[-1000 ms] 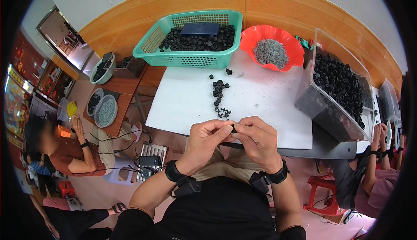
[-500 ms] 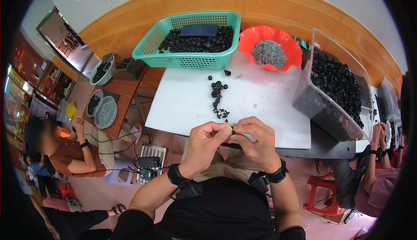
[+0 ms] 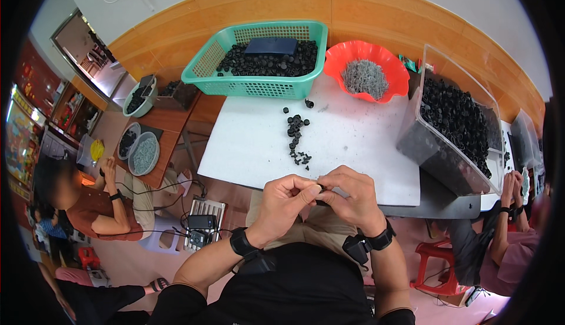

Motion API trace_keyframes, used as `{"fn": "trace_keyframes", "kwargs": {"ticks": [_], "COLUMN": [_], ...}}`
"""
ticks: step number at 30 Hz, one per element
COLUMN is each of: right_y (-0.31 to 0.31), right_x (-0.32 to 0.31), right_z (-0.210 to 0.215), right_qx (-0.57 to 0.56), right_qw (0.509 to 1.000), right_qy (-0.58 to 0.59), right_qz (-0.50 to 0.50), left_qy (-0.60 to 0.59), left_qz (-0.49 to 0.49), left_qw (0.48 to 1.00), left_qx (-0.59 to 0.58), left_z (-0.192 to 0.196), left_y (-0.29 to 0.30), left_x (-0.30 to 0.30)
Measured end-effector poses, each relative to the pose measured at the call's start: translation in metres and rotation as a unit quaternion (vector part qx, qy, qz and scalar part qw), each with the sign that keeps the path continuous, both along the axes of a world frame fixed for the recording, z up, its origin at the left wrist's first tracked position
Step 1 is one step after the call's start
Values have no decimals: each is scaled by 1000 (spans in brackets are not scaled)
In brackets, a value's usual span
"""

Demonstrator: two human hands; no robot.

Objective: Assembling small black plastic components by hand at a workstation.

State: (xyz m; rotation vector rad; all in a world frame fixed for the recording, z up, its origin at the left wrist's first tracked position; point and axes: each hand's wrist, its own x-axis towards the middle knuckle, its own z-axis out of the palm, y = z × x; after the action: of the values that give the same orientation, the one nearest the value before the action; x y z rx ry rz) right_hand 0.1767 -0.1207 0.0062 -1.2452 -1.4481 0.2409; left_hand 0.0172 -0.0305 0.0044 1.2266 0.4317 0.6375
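Pinching small black part (image 3: 321, 187), hands (image 3: 321, 198) at white table (image 3: 353, 148) near edge.

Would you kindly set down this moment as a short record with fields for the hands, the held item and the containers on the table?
Left hand: fingertips pinch a small dark part, meeting the right hand
Right hand: fingertips on the same part
Small dark part: mostly hidden by fingers
White tabletop: bears a loose row of small black pieces
Green plastic basket: black pieces, a dark flat block on top
Red scalloped bowl: grey pins
Clear plastic bin: black pieces, at right
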Motion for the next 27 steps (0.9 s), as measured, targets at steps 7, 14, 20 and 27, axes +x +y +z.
{"fn": "trace_keyframes", "kwargs": {"ticks": [7, 14, 20, 27], "right_y": [0, -1, -6, -15], "right_x": [-1, -7, -1, 5], "right_z": [-2, 14, 8, 5], "right_qx": [1, -53, -48, -72], "right_qw": [1000, 996, 998, 994], "right_qy": [10, 67, 31, 53], "right_qz": [-6, 20, -19, -63], "left_qy": [6, 16, 12, 96], "left_qz": [-1, 1, 118, 236], "left_qw": [1000, 1000, 985, 888], "left_qx": [-5, -22, 123, 382], "left_z": [-4, 6, 26, 73], "left_y": [4, 11, 67, 195], "left_x": [3, -5, -3, 25]}}
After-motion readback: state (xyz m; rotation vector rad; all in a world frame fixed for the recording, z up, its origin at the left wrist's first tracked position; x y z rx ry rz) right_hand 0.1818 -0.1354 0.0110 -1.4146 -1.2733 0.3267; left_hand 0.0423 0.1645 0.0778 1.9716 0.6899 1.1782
